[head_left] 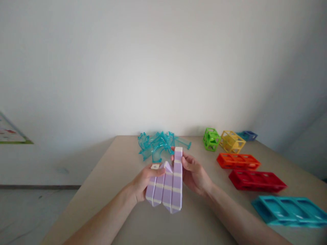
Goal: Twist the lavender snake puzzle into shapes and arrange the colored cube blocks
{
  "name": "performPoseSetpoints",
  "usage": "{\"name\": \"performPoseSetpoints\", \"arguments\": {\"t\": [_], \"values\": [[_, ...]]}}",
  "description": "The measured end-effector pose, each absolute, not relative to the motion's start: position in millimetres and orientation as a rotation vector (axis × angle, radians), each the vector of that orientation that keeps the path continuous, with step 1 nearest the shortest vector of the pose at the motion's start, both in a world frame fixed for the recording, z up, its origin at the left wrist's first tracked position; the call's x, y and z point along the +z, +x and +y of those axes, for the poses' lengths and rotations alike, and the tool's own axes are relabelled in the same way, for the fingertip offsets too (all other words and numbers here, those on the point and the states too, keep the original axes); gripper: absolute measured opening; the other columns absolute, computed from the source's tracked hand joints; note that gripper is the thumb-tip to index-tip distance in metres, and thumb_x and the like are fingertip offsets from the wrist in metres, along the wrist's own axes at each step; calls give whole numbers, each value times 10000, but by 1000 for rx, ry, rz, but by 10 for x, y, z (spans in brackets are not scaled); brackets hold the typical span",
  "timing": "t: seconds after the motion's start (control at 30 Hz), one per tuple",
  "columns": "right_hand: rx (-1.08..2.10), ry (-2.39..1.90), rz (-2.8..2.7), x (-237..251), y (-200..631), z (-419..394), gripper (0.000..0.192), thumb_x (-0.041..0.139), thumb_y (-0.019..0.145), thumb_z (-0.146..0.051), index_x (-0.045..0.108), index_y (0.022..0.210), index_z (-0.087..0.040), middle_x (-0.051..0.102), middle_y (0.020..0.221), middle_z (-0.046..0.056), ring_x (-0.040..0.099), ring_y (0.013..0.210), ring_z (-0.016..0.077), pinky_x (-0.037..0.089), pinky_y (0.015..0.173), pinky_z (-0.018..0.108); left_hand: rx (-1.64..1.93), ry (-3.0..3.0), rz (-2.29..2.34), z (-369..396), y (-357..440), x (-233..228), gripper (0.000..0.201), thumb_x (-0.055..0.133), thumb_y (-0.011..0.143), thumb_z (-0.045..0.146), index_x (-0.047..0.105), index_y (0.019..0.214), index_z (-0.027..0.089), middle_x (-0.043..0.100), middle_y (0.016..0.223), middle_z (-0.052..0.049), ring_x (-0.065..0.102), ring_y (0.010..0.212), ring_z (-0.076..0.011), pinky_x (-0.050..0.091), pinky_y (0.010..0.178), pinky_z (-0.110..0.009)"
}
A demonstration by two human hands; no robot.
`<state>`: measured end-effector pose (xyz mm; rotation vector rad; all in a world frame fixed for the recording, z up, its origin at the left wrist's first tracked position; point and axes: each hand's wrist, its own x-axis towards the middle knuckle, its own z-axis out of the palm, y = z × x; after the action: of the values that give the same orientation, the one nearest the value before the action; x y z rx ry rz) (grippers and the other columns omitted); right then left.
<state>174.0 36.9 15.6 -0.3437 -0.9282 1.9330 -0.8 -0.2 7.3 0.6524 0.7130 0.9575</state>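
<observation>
A lilac piece with cream bands [167, 187] is held up over the table, made of several long bars lying side by side. Its rightmost bar stands taller than the others, and some bar ends are slanted. My left hand [143, 182] is closed around the left side, the thumb lying across the front. On the right, my right hand [195, 172] is closed on the upper part of the tall bar, thumb at its edge and fingers behind. A small pale square end with a dark dot [155, 166] shows by my left thumb. The fingers behind the piece are mostly hidden.
Clear teal track pieces [155, 143] lie heaped at the table's back. Toward the right are green frame cubes [211, 139], yellow frames [232, 141], and blue pieces [248, 135]. Orange [238, 160], red [257, 181] and teal [291, 211] frame stacks line the right side. A wall [163, 68] rises behind.
</observation>
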Motion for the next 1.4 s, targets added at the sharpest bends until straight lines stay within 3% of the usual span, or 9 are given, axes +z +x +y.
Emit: {"name": "performPoseSetpoints", "arguments": {"t": [0.27, 0.37, 0.53, 0.73, 0.97, 1.1, 1.27, 1.4], "values": [[1870, -396, -1090, 147, 1792, 385, 396, 844, 641, -252, 653, 983, -197, 696, 807, 5, 642, 753, 162, 467, 756, 275, 968, 661, 727, 18, -26, 113, 290, 750, 702, 298, 697, 899, 92, 696, 730, -81, 630, 575, -166, 494, 539, -272], [1629, -537, -1173, 132, 1786, 412, 371, 853, 618, -239, 635, 915, -196, 690, 808, -2, 638, 749, 151, 472, 715, 249, 1031, 654, 813, 39, 3, 115, 301, 782, 656, 284, 700, 866, 85, 700, 713, -82, 636, 580, -173, 497, 554, -277], [1229, -746, -1362, 106, 1773, 414, 325, 789, 702, -328, 607, 932, -188, 699, 887, 47, 654, 812, 204, 511, 732, 313, 1209, 718, 960, 67, 62, 79, 301, 804, 620, 282, 687, 824, 94, 715, 734, -90, 657, 608, -200, 502, 576, -298], [772, -935, -1515, 27, 1742, 333, 237, 723, 774, -352, 574, 863, -190, 680, 843, 54, 614, 688, 173, 487, 603, 275, 1312, 881, 1023, 54, 112, 19, 284, 810, 631, 318, 672, 765, 107, 667, 647, -39, 594, 535, -145, 450, 526, -257], [416, -990, -1684, 57, 1741, 256, 224, 686, 810, -311, 592, 988, -211, 631, 781, 8, 564, 618, 142, 467, 599, 267, 1397, 837, 1023, 33, 173, 26, 324, 800, 644, 355, 688, 828, 113, 674, 681, -46, 609, 568, -166, 454, 540, -270], [488, -949, -1609, 90, 1761, 274, 210, 699, 795, -318, 602, 936, -196, 613, 758, 7, 557, 614, 139, 463, 583, 260, 1401, 925, 1015, 11, 157, 36, 325, 779, 680, 369, 691, 880, 129, 678, 722, -51, 613, 604, -170, 451, 552, -264], [943, -941, -1342, 61, 1742, 385, 254, 721, 749, -369, 559, 739, -174, 573, 587, -23, 508, 504, 121, 410, 472, 234, 1352, 924, 714, -53, 156, 57, 450, 804, 646, 284, 617, 1049, 210, 669, 854, -18, 611, 691, -153, 464, 615, -255], [1131, -925, -1353, 19, 1698, 406, 314, 727, 734, -404, 523, 656, -178, 535, 513, -33, 471, 461, 114, 373, 445, 233, 1271, 831, 616, -86, 184, 52, 534, 803, 618, 348, 575, 1075, 192, 659, 825, -27, 611, 674, -167, 451, 598, -265]]}}
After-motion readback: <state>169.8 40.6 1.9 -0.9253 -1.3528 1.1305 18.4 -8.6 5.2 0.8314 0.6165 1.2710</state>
